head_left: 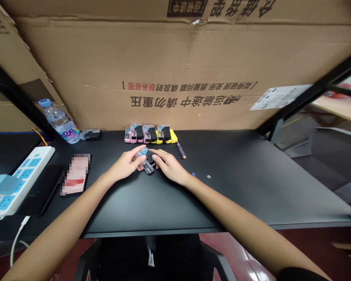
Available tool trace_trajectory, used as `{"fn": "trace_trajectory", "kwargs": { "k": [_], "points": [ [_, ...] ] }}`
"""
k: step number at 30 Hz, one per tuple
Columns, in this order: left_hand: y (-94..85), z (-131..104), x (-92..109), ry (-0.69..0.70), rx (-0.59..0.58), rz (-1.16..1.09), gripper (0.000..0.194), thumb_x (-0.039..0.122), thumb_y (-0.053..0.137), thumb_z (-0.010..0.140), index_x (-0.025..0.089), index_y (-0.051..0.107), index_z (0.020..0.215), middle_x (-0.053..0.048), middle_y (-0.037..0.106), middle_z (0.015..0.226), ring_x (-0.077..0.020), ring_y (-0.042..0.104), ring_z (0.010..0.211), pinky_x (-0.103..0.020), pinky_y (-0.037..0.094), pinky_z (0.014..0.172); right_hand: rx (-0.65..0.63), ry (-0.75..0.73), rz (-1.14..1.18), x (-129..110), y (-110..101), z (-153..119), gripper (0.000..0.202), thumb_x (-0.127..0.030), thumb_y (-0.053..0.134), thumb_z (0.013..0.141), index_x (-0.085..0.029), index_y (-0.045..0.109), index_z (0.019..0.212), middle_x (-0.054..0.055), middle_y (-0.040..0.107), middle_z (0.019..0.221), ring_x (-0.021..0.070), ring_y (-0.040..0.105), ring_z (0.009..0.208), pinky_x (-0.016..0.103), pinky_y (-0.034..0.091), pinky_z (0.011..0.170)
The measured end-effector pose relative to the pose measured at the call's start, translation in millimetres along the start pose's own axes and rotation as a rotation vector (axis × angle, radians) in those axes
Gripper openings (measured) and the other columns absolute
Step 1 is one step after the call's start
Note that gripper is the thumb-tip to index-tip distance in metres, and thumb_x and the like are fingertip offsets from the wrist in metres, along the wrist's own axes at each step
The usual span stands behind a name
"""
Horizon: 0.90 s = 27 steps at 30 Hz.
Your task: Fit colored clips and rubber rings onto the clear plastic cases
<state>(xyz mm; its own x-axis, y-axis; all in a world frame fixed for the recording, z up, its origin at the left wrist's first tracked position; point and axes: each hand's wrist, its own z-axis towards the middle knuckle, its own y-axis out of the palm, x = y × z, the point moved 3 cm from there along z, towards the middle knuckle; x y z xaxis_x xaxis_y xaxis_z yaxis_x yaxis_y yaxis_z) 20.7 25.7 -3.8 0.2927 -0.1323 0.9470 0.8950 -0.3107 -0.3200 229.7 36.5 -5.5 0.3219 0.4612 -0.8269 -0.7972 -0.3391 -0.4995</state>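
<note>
Both hands hold one small device [148,166] just above the black desk, at the middle of the head view. It has a clear casing with a blue patch and a black part with a round dial-like disc. My left hand [128,163] is closed on its clear side, thumb on top. Against the black side press the thumb and fingers of my right hand [172,168]. Behind the hands, several similar devices [148,134] with clear, black, pink and yellow parts stand in a row. A purple-handled screwdriver [181,150] lies beside them.
A cardboard sheet [163,58] stands along the back of the black desk [245,175]. At left are a water bottle [62,124], another clear-and-black device [91,134], a phone [75,175] and a power strip [29,171]. Small bits [208,176] lie right of my hands.
</note>
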Motion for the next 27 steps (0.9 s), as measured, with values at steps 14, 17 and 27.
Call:
{"fn": "trace_trajectory", "kwargs": {
  "k": [14, 17, 27],
  "points": [
    [3.9, -5, 11, 0.030, 0.024, 0.119, 0.065, 0.044, 0.061, 0.103, 0.011, 0.056, 0.158, 0.000, 0.074, 0.070, -0.0171, 0.071, 0.061, -0.029, 0.061, 0.069, 0.027, 0.047, 0.058, 1, 3, 1, 0.048, -0.048, 0.046, 0.112, -0.017, 0.074, 0.135, 0.010, 0.072, 0.104, 0.0156, 0.060, 0.064, 0.034, 0.056, 0.069],
    [4.2, -6, 14, 0.044, 0.022, 0.131, 0.064, 0.043, 0.061, 0.102, 0.010, 0.056, 0.157, -0.001, 0.075, 0.074, -0.0168, 0.071, 0.062, -0.029, 0.061, 0.070, 0.030, 0.062, 0.073, 2, 3, 1, 0.049, -0.049, 0.046, 0.112, -0.016, 0.074, 0.134, 0.011, 0.074, 0.108, 0.0160, 0.061, 0.065, 0.033, 0.056, 0.067],
    [7.4, -9, 19, 0.024, 0.055, 0.184, 0.063, 0.045, 0.059, 0.103, 0.011, 0.058, 0.156, -0.003, 0.076, 0.079, -0.0182, 0.072, 0.063, -0.030, 0.060, 0.070, 0.105, 0.043, -0.048, -4, 4, -2, 0.047, -0.045, 0.045, 0.114, -0.016, 0.076, 0.133, 0.014, 0.077, 0.112, 0.0262, 0.073, 0.096, 0.039, 0.058, 0.086]
  ]
}}
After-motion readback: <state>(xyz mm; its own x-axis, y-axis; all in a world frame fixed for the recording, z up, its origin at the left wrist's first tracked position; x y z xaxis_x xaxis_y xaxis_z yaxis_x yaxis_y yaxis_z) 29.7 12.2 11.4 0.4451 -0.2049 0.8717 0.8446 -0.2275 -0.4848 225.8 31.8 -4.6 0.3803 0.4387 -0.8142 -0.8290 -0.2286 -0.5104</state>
